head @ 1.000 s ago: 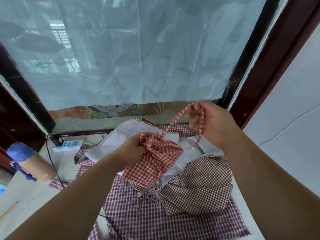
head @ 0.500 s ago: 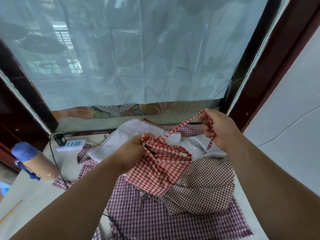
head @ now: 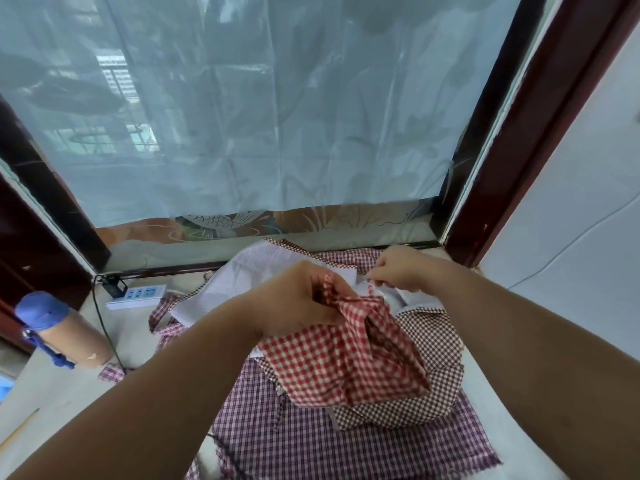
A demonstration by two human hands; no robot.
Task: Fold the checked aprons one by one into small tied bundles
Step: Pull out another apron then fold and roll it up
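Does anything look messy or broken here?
Yes. The purple checked cloth lying lowest has a ragged, frayed near edge, with threads sticking out. At the left, a blue-capped tube lies tipped on its side. Nothing looks spilled.

red checked apron (head: 346, 368): woven cloth, matt, creased | brown checked apron (head: 436, 344): woven cloth, matt | purple plaid cloth (head: 311, 441): matt weave, frayed near edge | white cloth (head: 256, 268): matt, fine grid | power strip (head: 136, 295): smooth white plastic | window sheet (head: 277, 116): translucent film, creased, slight sheen | window frame (head: 540, 116): dark red, glossy | bench (head: 69, 393): pale, matt
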